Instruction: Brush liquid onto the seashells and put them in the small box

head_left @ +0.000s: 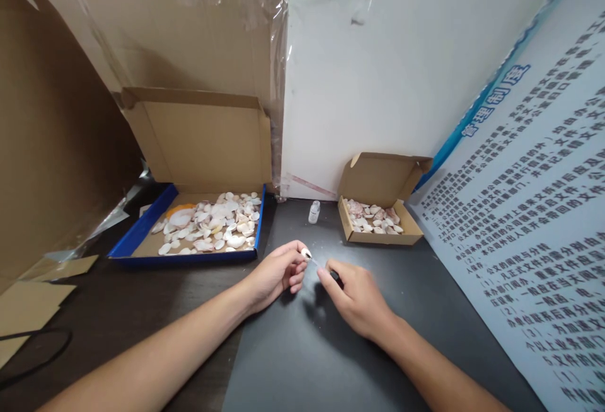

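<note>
Between the thumb and fingertips of my left hand (278, 271) is a small whitish seashell (306, 253) with a dark spot. My right hand (357, 292) grips a small tool with a black handle (336, 277), which looks like a bottle-cap brush. Its thin, pale tip points at the shell; whether the two touch I cannot tell. Both hands are just above the dark grey mat (293, 361). Beyond them stands a small clear glass bottle (314, 212) with a pale label, uncapped as far as I can see.
On the left, a blue-edged cardboard box (184, 260) lies open, full of loose shells (227, 217). A smaller cardboard box (382, 237) with shells stands at the right. Cardboard and white panels rise behind; a printed board (534, 166) leans at the right. A black cable (66, 343) lies far left.
</note>
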`<state>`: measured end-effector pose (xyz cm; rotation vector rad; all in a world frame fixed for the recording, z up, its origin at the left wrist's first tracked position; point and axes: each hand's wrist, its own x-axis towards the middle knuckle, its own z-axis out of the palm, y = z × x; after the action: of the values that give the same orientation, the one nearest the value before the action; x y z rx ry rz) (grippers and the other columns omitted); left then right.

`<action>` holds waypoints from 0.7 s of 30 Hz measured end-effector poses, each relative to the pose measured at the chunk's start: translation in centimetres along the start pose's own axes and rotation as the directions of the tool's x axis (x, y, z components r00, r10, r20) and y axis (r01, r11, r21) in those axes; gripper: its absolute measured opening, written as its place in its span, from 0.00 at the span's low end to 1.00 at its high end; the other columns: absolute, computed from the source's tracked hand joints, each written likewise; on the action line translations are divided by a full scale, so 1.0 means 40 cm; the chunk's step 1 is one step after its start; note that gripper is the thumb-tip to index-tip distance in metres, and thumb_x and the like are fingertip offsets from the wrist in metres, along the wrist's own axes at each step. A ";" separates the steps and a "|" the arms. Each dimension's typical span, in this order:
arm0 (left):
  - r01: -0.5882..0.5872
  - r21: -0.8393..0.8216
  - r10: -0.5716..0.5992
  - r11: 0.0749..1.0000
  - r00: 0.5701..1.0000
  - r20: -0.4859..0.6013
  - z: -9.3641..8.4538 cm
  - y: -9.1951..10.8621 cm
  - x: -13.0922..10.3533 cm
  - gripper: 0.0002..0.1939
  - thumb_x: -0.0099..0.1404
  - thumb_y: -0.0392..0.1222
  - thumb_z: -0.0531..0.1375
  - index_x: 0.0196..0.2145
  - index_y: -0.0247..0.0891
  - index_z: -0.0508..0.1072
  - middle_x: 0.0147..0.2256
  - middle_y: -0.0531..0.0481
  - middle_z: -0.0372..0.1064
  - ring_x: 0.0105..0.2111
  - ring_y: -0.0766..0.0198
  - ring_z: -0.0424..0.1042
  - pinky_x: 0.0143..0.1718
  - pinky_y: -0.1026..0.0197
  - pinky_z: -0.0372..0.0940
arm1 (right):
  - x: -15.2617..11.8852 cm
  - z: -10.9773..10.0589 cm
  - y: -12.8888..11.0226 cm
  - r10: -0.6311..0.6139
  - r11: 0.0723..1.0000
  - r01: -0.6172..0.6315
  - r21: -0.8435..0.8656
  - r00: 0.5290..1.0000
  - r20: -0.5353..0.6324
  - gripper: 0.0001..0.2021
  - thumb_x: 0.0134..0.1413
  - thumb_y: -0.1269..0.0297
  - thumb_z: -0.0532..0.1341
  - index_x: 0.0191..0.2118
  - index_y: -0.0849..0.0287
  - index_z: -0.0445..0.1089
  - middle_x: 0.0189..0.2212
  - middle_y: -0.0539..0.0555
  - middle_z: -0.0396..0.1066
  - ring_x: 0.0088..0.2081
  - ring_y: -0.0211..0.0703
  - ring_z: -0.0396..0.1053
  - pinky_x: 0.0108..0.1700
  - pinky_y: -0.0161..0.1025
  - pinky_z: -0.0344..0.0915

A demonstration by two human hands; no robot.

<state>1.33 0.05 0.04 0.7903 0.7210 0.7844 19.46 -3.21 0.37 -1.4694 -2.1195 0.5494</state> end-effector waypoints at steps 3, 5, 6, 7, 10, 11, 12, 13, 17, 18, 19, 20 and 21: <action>-0.004 0.007 0.004 1.000 1.000 0.001 0.002 0.000 -0.001 0.04 0.58 0.35 0.56 0.31 0.38 0.62 0.20 0.59 0.53 0.16 0.74 0.52 0.17 0.69 0.51 | 0.002 0.000 0.001 0.002 1.000 -0.003 -0.012 0.999 -0.048 0.21 0.63 0.54 0.49 0.21 0.58 0.49 0.16 0.46 0.51 0.21 0.35 0.50 0.26 0.35 0.44; -0.007 0.022 0.007 1.000 1.000 0.007 0.002 -0.001 0.000 0.04 0.58 0.36 0.57 0.31 0.38 0.62 0.20 0.60 0.53 0.16 0.74 0.51 0.18 0.69 0.51 | 0.002 0.002 0.000 -0.064 0.997 0.065 0.029 0.997 -0.037 0.21 0.63 0.56 0.50 0.21 0.58 0.48 0.17 0.46 0.51 0.21 0.34 0.51 0.26 0.35 0.44; -0.012 0.035 0.011 0.999 1.000 0.011 0.003 -0.002 0.000 0.05 0.58 0.37 0.58 0.31 0.38 0.62 0.20 0.60 0.52 0.16 0.74 0.51 0.18 0.69 0.51 | 0.002 0.002 -0.001 -0.079 0.996 0.080 0.035 0.996 -0.035 0.21 0.62 0.56 0.51 0.20 0.58 0.48 0.16 0.45 0.51 0.21 0.34 0.51 0.25 0.35 0.44; -0.017 0.051 0.016 0.999 1.000 0.016 0.003 -0.003 0.000 0.06 0.59 0.38 0.58 0.31 0.38 0.62 0.20 0.60 0.52 0.16 0.75 0.50 0.18 0.69 0.50 | 0.001 0.002 -0.001 -0.072 0.997 0.074 0.027 0.996 -0.043 0.21 0.61 0.57 0.51 0.20 0.58 0.48 0.16 0.45 0.50 0.20 0.33 0.50 0.25 0.35 0.44; -0.026 0.109 0.023 0.994 0.999 0.032 0.002 -0.007 0.002 0.09 0.59 0.43 0.61 0.32 0.38 0.63 0.19 0.62 0.50 0.16 0.75 0.49 0.18 0.70 0.49 | 0.002 0.000 0.000 -0.021 1.000 0.022 0.003 0.993 -0.115 0.22 0.60 0.57 0.53 0.18 0.58 0.48 0.15 0.45 0.48 0.19 0.33 0.48 0.25 0.35 0.43; -0.029 0.125 0.024 0.992 0.999 0.039 0.002 -0.009 0.003 0.10 0.60 0.44 0.61 0.33 0.38 0.63 0.19 0.62 0.50 0.16 0.75 0.49 0.18 0.70 0.50 | 0.002 -0.002 0.001 -0.032 0.999 0.034 0.014 0.992 -0.120 0.22 0.60 0.57 0.52 0.18 0.58 0.48 0.15 0.45 0.49 0.20 0.33 0.49 0.25 0.35 0.44; -0.030 0.138 0.024 0.990 0.999 0.047 0.001 -0.010 0.004 0.11 0.60 0.45 0.61 0.33 0.38 0.63 0.19 0.62 0.50 0.16 0.75 0.49 0.18 0.69 0.50 | 0.004 -0.004 0.003 -0.051 0.998 0.055 0.029 0.992 -0.113 0.21 0.61 0.57 0.52 0.19 0.58 0.49 0.16 0.45 0.50 0.20 0.34 0.50 0.26 0.35 0.45; -0.032 0.149 0.024 0.988 0.998 0.055 0.000 -0.011 0.005 0.12 0.60 0.46 0.62 0.33 0.38 0.63 0.19 0.62 0.51 0.16 0.75 0.49 0.18 0.69 0.50 | 0.005 -0.005 0.006 -0.067 0.997 0.072 0.040 0.993 -0.098 0.20 0.61 0.57 0.52 0.19 0.58 0.50 0.17 0.45 0.51 0.21 0.34 0.51 0.26 0.34 0.46; -0.033 0.173 0.020 0.984 0.997 0.074 -0.003 -0.014 0.006 0.12 0.60 0.47 0.62 0.33 0.38 0.64 0.18 0.62 0.51 0.16 0.74 0.49 0.18 0.70 0.50 | 0.014 -0.009 0.022 0.014 1.000 -0.014 0.001 0.996 -0.093 0.19 0.62 0.57 0.51 0.21 0.58 0.52 0.17 0.45 0.52 0.21 0.35 0.53 0.26 0.34 0.46; -0.031 0.174 0.018 0.984 0.997 0.077 -0.004 -0.014 0.006 0.12 0.60 0.47 0.61 0.33 0.38 0.64 0.18 0.62 0.50 0.16 0.74 0.48 0.18 0.70 0.50 | 0.016 -0.009 0.025 0.029 1.000 -0.029 -0.001 0.994 -0.101 0.19 0.62 0.57 0.51 0.21 0.58 0.53 0.17 0.46 0.53 0.21 0.35 0.53 0.26 0.34 0.46; -0.030 0.171 0.016 0.985 0.997 0.082 -0.004 -0.015 0.006 0.12 0.60 0.47 0.62 0.33 0.38 0.63 0.18 0.62 0.50 0.16 0.74 0.49 0.18 0.70 0.50 | 0.017 -0.009 0.026 0.021 1.000 -0.020 0.011 0.995 -0.098 0.18 0.62 0.57 0.50 0.21 0.58 0.54 0.17 0.46 0.54 0.21 0.35 0.54 0.26 0.34 0.46; -0.030 0.169 0.016 0.985 0.996 0.083 -0.004 -0.015 0.006 0.12 0.60 0.47 0.62 0.33 0.39 0.63 0.18 0.62 0.51 0.16 0.74 0.49 0.18 0.70 0.51 | 0.018 -0.009 0.027 -0.003 1.000 0.004 0.024 0.997 -0.071 0.18 0.63 0.57 0.50 0.23 0.58 0.56 0.18 0.46 0.56 0.22 0.36 0.55 0.27 0.34 0.47; -0.033 0.168 0.021 0.985 0.997 0.076 -0.004 -0.016 0.006 0.13 0.60 0.47 0.62 0.33 0.39 0.63 0.18 0.62 0.51 0.16 0.74 0.49 0.18 0.70 0.51 | 0.017 -0.008 0.026 -0.022 0.999 0.024 0.029 0.999 -0.040 0.17 0.63 0.57 0.50 0.24 0.58 0.58 0.18 0.46 0.57 0.22 0.36 0.56 0.27 0.34 0.48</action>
<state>1.55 0.00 -0.61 0.9794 0.7177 0.7209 20.22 -2.19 0.14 -1.4267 -2.0868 0.5361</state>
